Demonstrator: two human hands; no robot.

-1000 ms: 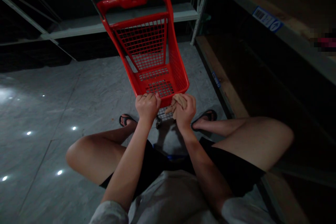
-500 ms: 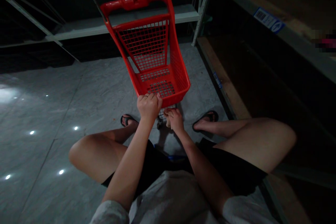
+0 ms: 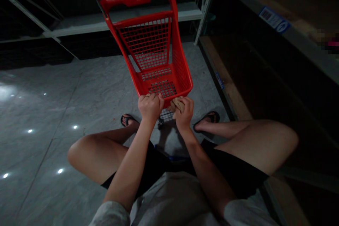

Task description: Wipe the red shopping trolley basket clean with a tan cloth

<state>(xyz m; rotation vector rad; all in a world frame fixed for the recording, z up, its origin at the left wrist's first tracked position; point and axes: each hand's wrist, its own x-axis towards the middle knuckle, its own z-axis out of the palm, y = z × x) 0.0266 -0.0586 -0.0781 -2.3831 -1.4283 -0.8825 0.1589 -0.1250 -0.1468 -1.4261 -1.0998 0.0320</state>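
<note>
A red plastic shopping cart (image 3: pixel 182 61) stands in front of me, its basket facing up and its handle at the far end. My left hand (image 3: pixel 150 107) is closed over the near rim of the basket, at the left corner. In my right hand (image 3: pixel 185 113) is a crumpled tan cloth (image 3: pixel 177 105), held against the outside of the near rim toward the right corner. Below the rim, part of the cart's metal frame and a caster wheel (image 3: pixel 160 123) show. The front face of the basket is mostly hidden by my hands.
A white metal shelf rack (image 3: pixel 106 27) stands behind the cart. Along the right runs a dark shelf unit with wooden boards and a blue-and-white label (image 3: pixel 274 19). My feet in black flip-flops rest on the grey floor (image 3: pixel 87 102) either side of the cart's near end.
My right hand has moved up and to the right with the cloth, from below the basket to its near rim. The left hand keeps its hold on the rim.
</note>
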